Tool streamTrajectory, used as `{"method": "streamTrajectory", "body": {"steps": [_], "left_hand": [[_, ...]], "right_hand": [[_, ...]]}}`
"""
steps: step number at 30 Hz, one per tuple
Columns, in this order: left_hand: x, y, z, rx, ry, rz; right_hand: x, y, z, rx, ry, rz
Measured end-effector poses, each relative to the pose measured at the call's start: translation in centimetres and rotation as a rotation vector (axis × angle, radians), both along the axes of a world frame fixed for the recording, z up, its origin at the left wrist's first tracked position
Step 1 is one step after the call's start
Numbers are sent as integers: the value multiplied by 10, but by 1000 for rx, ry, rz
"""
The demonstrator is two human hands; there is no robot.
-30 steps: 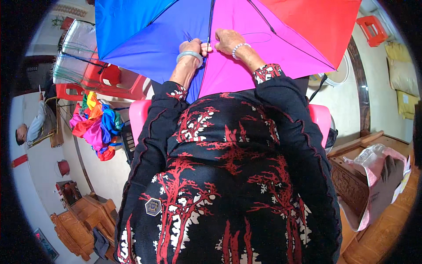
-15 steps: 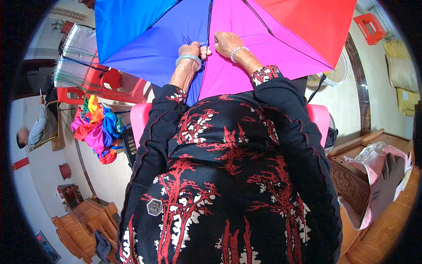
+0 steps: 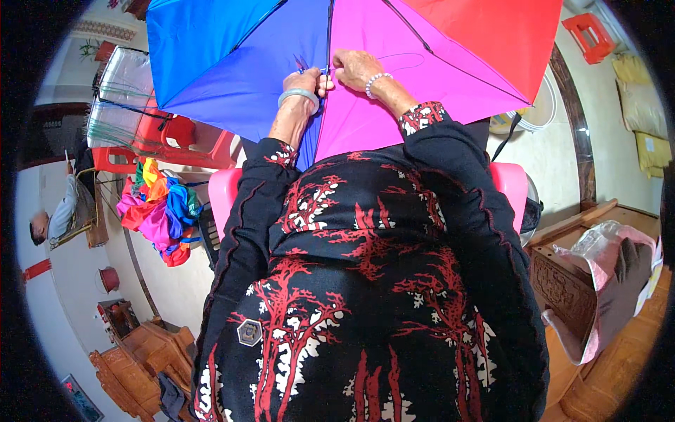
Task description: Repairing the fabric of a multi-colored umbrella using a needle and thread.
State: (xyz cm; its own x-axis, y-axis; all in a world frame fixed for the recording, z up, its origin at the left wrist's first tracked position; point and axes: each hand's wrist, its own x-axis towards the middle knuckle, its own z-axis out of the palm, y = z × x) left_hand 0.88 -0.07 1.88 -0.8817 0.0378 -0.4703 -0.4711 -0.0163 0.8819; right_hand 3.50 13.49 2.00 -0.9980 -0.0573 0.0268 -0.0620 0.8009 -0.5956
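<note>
An open umbrella (image 3: 281, 88) with blue, purple, pink and red panels spreads in front of me, its dark ribs facing up. My left hand (image 3: 304, 91), wearing a pale bangle, pinches the umbrella at the rib between the purple and pink panels. A small pointed dark-blue tool (image 3: 300, 63), perhaps thread snips, sticks up at its fingers. Just right of that rib, my right hand (image 3: 358, 72), with a beaded bracelet, is closed in a pinch. From it a thin dark thread (image 3: 418, 55) loops over the pink panel. Its fingertips hide whether a needle is there.
To the left, a heap of colourful folded fabric (image 3: 162, 211) lies by red plastic stools (image 3: 165, 130) bearing plastic-wrapped bundles (image 3: 121, 98). Another person (image 3: 63, 207) sits farther left. Carved wooden furniture (image 3: 562, 295) with a pink-edged cloth (image 3: 605, 281) stands at right.
My right fingers have come slightly closer to the rib. My left hand keeps its grip on the umbrella. The whole view has shifted a little.
</note>
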Motion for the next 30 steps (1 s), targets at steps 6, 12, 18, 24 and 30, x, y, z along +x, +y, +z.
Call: {"method": "streamTrajectory", "body": {"steps": [6,12,18,24,30], "left_hand": [[-1,-2,-2,14,8,-81],[-3,-6,-6,-31,10,-200],[1,0,-5,-1,8,-79],[-2,0,-4,17,9,39],[-4,-1,-6,34,-5,-1]], "right_hand": [[-1,0,-8,-74,98,0],[-6,-5,-9,-76,79,22],[-8,-3,-15,-82,74,46],[-10,-2,-23,-147,132,42],[-8,-1,-20,-163,129,37]]}}
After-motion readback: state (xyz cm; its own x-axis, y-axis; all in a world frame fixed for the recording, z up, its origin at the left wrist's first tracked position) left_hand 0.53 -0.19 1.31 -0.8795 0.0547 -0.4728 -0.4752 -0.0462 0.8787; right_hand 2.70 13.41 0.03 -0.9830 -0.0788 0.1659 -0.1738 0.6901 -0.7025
